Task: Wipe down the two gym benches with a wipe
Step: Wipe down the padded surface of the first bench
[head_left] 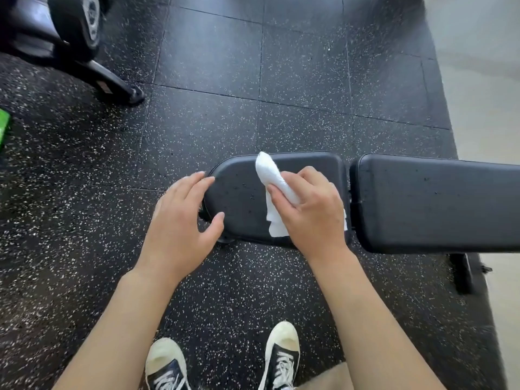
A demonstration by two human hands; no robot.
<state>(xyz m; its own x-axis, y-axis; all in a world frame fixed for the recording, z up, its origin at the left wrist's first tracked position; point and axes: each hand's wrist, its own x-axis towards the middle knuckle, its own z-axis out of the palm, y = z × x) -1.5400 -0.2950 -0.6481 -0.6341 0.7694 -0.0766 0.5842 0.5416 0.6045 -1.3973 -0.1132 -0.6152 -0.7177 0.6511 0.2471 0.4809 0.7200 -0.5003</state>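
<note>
Shoes point(281, 358) below; right hand point(309, 209) fingers clasp wipe point(270, 175) on seat pad point(242, 192); left hand point(183, 218) relaxed. Loose wipe tail may bunch, skipping patches.

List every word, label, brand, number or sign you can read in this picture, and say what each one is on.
No text can be read.
Small pale label on the black metal frame foot at upper left: too blurred to read.
Bright green object at the left edge: no legible print shows.
Black padded bench seat, black padded backrest, white crumpled wipe and black-and-white canvas sneakers: no lettering visible.
</note>
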